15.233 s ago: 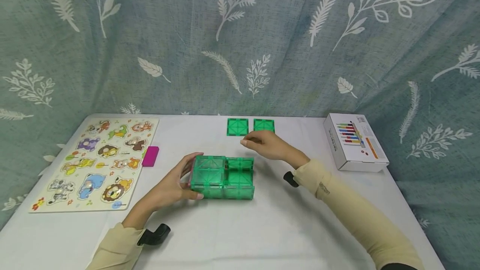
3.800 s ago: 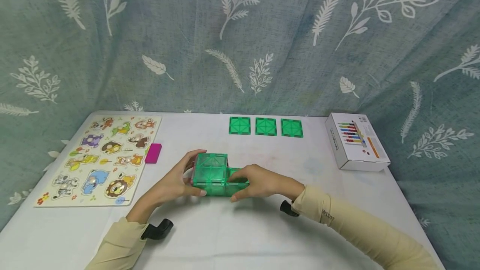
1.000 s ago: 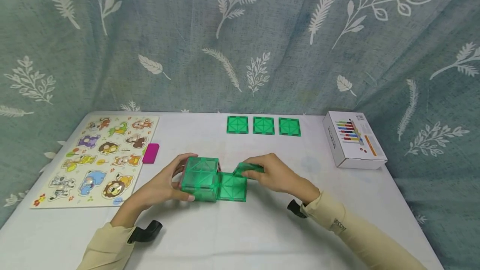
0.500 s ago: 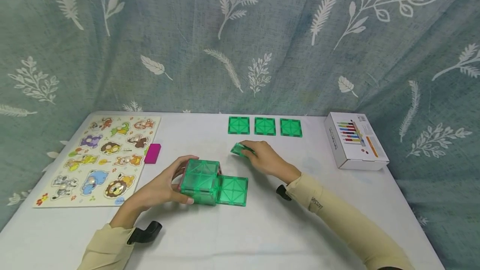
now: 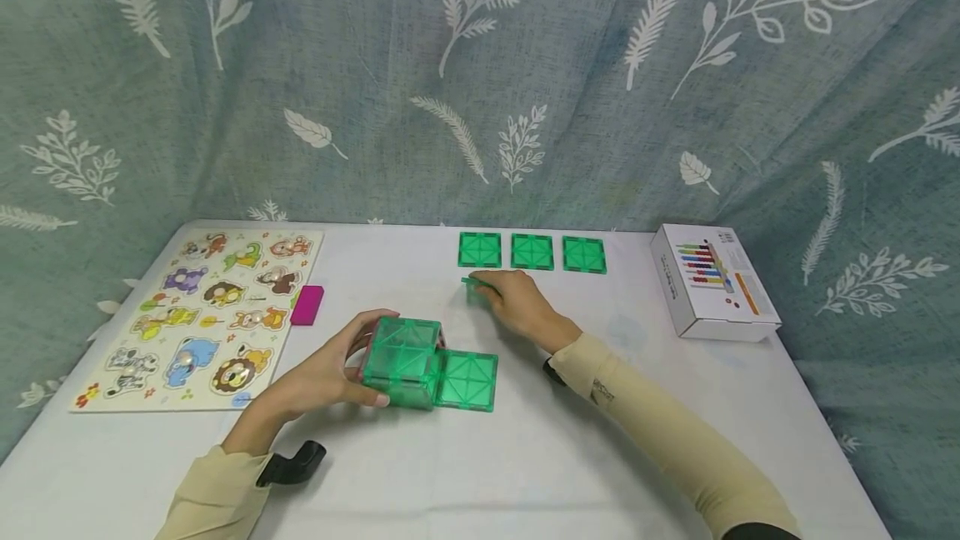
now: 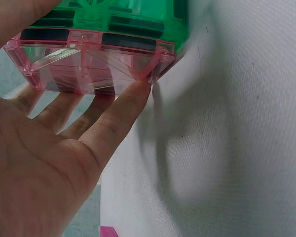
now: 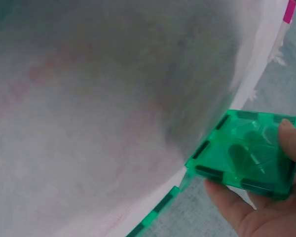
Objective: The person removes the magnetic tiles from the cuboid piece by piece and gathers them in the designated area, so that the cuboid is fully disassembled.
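Observation:
My left hand (image 5: 330, 369) grips a box of see-through magnetic tiles (image 5: 405, 348), thumb at the near side and fingers behind. Its top and front are green; a pink tile (image 6: 93, 74) forms the side facing the palm in the left wrist view. One green tile (image 5: 468, 382) lies flat on the table against the box's right side. Behind the box, my right hand (image 5: 521, 302) pinches another green magnetic tile (image 7: 251, 153) between thumb and fingers. In the head view that tile is seen nearly edge-on, just in front of the leftmost tile in the back row.
Three green tiles (image 5: 532, 252) lie flat in a row at the table's back edge. To the left is an animal puzzle board (image 5: 225, 315) with a magenta block (image 5: 307, 306) by its edge. A white printed box (image 5: 712, 282) stands at the right.
Earlier, tiles stood up on the box's right side and the back row showed two tiles; now three. Over the last second my right hand has carried its tile from beside the box toward the row.

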